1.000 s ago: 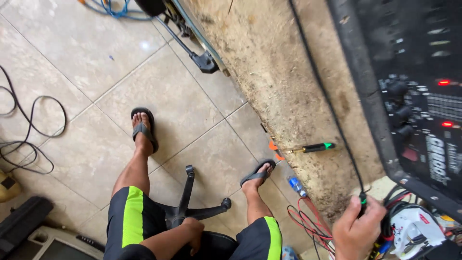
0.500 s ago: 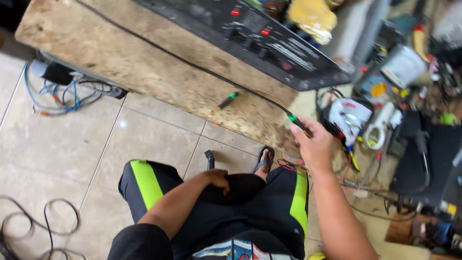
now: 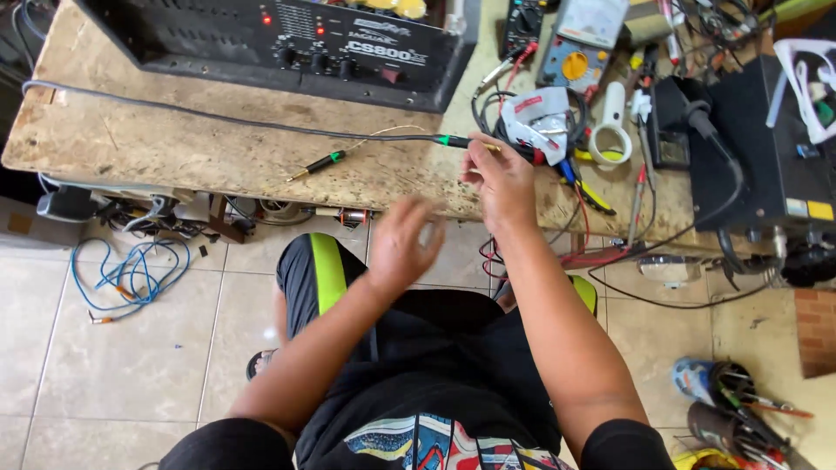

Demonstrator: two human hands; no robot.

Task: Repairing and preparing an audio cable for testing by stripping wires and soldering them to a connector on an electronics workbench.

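The right hand (image 3: 498, 181) pinched the plug (image 3: 460, 141) at the end of the grey cable (image 3: 218, 116), fingertips closed on the rear of the barrel just right of its green band. The left hand (image 3: 402, 239) was raised over the near edge of the bench (image 3: 174, 157), blurred, fingers loosely spread, holding nothing and touching nothing.

The plug lay just above the bench surface, near its middle, in front of the black amplifier (image 3: 287, 39). Its long axis ran roughly left to right, level with the bench. The cable left its left end and ran away along the bench to the far left corner; the plug tip therefore pointed right, into the hand, and was largely hidden by the fingers.

Handling, as judged: the plug is light, rigid and small; its metal barrel is smooth and may slip, so the banded sleeve is the better grip. The cable is soft and limp, will sag and drag, and should not carry any pull at its joint with the plug.

A second plug (image 3: 317, 164) lay loose on the bench, left of the hands, pointing near-left. Meters (image 3: 575, 39) and tangled leads (image 3: 601, 187) crowded the right.
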